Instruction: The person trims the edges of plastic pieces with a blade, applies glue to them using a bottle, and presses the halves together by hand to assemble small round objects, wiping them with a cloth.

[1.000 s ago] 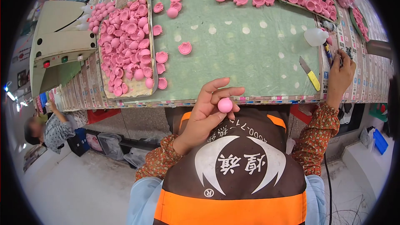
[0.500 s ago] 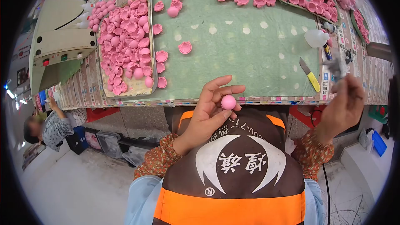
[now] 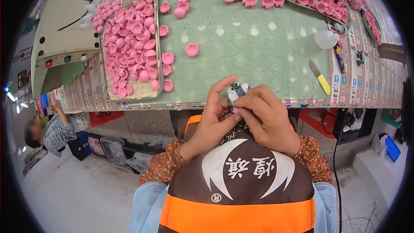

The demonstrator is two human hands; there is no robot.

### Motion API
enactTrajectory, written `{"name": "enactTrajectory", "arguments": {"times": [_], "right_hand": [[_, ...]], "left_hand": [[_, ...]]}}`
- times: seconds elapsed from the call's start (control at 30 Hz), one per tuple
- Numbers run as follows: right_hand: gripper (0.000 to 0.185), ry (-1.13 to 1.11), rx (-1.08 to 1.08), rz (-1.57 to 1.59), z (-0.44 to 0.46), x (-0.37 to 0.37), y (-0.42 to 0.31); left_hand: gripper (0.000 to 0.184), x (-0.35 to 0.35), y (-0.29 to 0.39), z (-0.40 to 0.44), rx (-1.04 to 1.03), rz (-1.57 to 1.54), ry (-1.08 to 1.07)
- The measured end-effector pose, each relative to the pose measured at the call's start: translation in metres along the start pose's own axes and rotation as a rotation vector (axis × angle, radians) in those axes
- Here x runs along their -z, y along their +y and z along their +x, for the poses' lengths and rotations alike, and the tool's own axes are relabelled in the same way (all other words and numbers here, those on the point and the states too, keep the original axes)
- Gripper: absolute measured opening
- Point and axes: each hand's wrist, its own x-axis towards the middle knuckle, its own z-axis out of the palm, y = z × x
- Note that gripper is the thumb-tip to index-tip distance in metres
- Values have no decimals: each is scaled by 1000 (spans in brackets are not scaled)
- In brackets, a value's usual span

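Just off the table's front edge, my left hand [image 3: 214, 118] holds a pink ball [image 3: 235, 110], now mostly hidden by fingers. My right hand [image 3: 268, 118] meets it there, its fingers closed on a crumpled grey-and-white cloth [image 3: 237, 92] that lies against the ball. A lone pink cup-shaped piece [image 3: 192, 49] rests on the green mat [image 3: 233, 43] beyond my hands. To the right lie a yellow-handled knife [image 3: 320, 77], a white bottle [image 3: 326, 39] and a dark pen-like tool [image 3: 339, 58].
A tray [image 3: 160, 43] heaped with pink pieces stands at the left, beside a beige machine [image 3: 64, 47]. More trays of pink pieces are along the far side. A co-worker [image 3: 54, 131] is at the far left.
My right hand has come from the table's right side to my left hand, bringing the grey-and-white cloth onto the ball. My left hand has stayed nearly in place.
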Motion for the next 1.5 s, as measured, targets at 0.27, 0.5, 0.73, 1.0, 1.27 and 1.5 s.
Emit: {"name": "enactTrajectory", "arguments": {"times": [0.27,0.5,0.73,1.0,1.27,1.5], "right_hand": [[19,124,-172,-79,-2,18,4],[16,222,-244,-130,-12,56,7],[14,454,-503,76,-37,105,6],[40,329,-274,-52,-11,70,2],[52,221,-86,-206,12,26,34],[34,315,-95,-301,-7,61,39]], "left_hand": [[78,2,3,4,121,-148,28],[74,4,10,10,104,-118,-11],[60,2,41,32,-15,21,-24],[57,-12,52,56,-1,-63,-53],[57,-14,50,55,24,-54,25],[53,6,89,85,-146,274,94]]}}
